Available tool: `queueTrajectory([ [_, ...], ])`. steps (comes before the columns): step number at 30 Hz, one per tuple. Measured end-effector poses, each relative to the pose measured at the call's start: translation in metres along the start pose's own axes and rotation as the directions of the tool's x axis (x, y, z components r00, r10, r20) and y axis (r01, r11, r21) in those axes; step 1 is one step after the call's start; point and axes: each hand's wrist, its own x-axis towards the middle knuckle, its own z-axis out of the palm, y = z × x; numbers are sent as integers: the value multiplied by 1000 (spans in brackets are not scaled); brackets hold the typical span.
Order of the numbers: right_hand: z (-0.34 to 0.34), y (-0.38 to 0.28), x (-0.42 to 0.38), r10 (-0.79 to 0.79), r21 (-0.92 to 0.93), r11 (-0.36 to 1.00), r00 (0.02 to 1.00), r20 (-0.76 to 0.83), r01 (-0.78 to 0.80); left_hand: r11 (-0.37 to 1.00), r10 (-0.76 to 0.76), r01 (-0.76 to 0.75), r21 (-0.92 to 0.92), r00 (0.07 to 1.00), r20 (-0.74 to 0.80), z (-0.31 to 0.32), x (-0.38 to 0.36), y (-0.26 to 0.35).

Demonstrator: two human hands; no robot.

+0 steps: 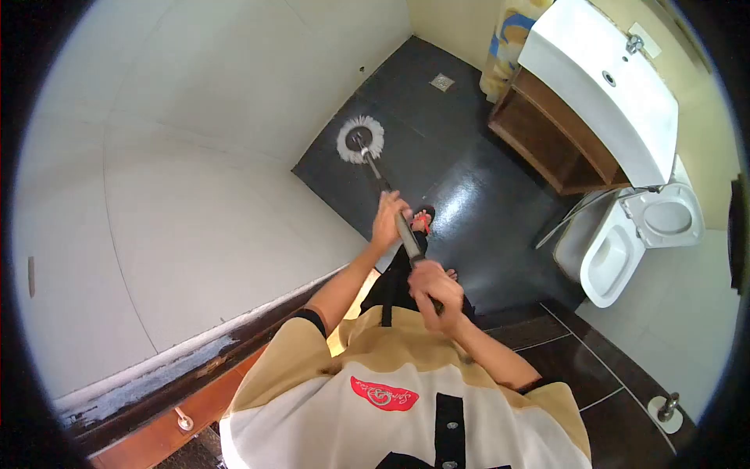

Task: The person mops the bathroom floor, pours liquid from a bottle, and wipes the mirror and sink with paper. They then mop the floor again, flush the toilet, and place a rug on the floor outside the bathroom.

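I have both hands on the mop (374, 167): my left grip (391, 221) is curled round the middle of the shaft, and my right grip (437, 291) is closed about its upper end, near my waist. The mop's round white head (376, 134) rests on the dark floor (484, 176) ahead of me and to the left, near the foot of the pale wall (187, 133). If I push it wide to the left, I judge the strands could smear that wall. The floor shines beside my sandalled foot (423, 220); I cannot tell whether that is water or only reflected light, but if it is wet, leaning hard on the shaft could make me slip. A broad sweep to the right might knock the wooden cabinet (547, 129) under the basin (578, 47), or catch the curtain (504, 47) hanging beside it. With my foot so close under the shaft, a careless pull back could bump it. As for writing, the red patch (383, 395) on my shirt (312, 383) carries pale, looping script, too small to read surely; I can make out no other label.
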Motion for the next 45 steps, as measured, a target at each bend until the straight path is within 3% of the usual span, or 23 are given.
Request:
queueTrajectory([
  [3,29,63,0,86,-10,996,996,13,-85,992,-109,112,64,993,-51,7,26,-58],
  [5,33,85,12,101,4,995,992,80,-101,983,-177,178,43,984,-34,7,36,-60],
  [8,12,42,30,81,-17,997,997,-8,-81,970,-239,242,-25,968,81,-9,50,-12],
  [12,26,46,30,12,-39,999,994,-111,-17,978,-165,180,-110,977,133,0,48,-25],
  [15,45,87,35,66,-27,997,990,-128,-70,993,-57,54,101,998,25,8,80,-87],
  [16,47,94,41,94,-9,995,986,-135,-96,960,-193,169,223,977,87,-2,92,-78],
  [19,18,61,64,149,-48,987,980,-129,-157,971,-154,174,-167,980,125,2,105,-36],
  [20,7,40,66,137,-37,989,983,-126,-143,998,-34,38,-42,996,84,14,97,-31],
  [23,5,43,70,93,10,996,981,-173,-93,983,-88,120,-139,972,218,10,98,-6],
  [24,6,53,71,70,24,997,978,-198,-67,987,-106,125,-102,979,176,18,105,-16],
  [26,6,99,77,152,2,988,975,-161,-154,913,-284,335,-233,932,225,38,140,-61],
  [28,-4,123,93,168,-18,985,977,-129,-172,934,-309,340,-110,924,224,39,163,-60],
  [30,-21,131,105,118,-29,992,989,-86,-121,956,-176,125,265,968,176,34,180,-38],
  [32,-65,89,110,314,-71,945,946,-79,-319,977,-9,-35,212,979,203,43,170,1],
  [34,-115,34,111,328,-203,920,942,-72,-336,970,146,-192,150,950,275,64,163,46],
  [35,-138,-1,117,342,-186,919,937,-69,-349,979,201,-197,-47,970,139,76,151,80],
  [36,-156,-37,123,369,-142,915,926,-78,-377,970,230,-196,-146,935,269,49,152,139],
  [37,-158,-72,131,347,-102,920,906,-243,-379,914,366,-297,-275,898,245,59,147,164],
  [38,-167,-100,135,331,-95,928,914,-235,-360,861,453,-357,-364,863,224,65,143,187],
  [39,-176,-116,135,308,-90,938,924,-225,-335,845,450,-309,-436,852,268,62,139,208],
  [41,-180,-122,134,154,-105,977,952,-264,-187,838,546,-435,-330,668,505,59,155,222],
  [44,-164,-83,124,63,-113,988,936,-346,-109,818,565,-510,-265,628,534,68,173,183],
  [45,-155,-63,119,41,-102,991,929,-367,-84,840,525,-499,-211,654,545,69,180,166],
])
